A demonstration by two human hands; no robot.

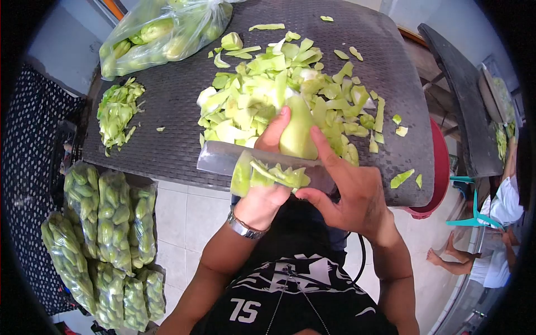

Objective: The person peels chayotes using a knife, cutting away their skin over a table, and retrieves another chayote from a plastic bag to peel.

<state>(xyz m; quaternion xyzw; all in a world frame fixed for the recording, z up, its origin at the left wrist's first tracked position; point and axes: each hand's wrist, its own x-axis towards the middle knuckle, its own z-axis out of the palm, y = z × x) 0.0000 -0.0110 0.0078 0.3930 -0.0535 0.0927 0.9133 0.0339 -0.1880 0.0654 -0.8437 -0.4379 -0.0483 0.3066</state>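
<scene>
A peeled pale green vegetable (298,131) stands lengthwise over a heap of peelings (240,106) on the dark woven tabletop (173,106). My left hand (265,195), with a metal watch at the wrist, is closed on the vegetable; its thumb lies along the left side. Across the lower end of the vegetable lies a wide knife blade (218,158) with strips of peel on it, covering part of my left hand. The knife is in my right hand (357,192), its index finger against the vegetable's right side and its handle mostly hidden.
A clear bag of green vegetables (167,42) sits at the table's back left, near a smaller peel pile (118,111). Filled bags (114,218) lie on the floor at left. A red basin (440,167) is beyond the right edge. Another person's legs (455,259) show at far right.
</scene>
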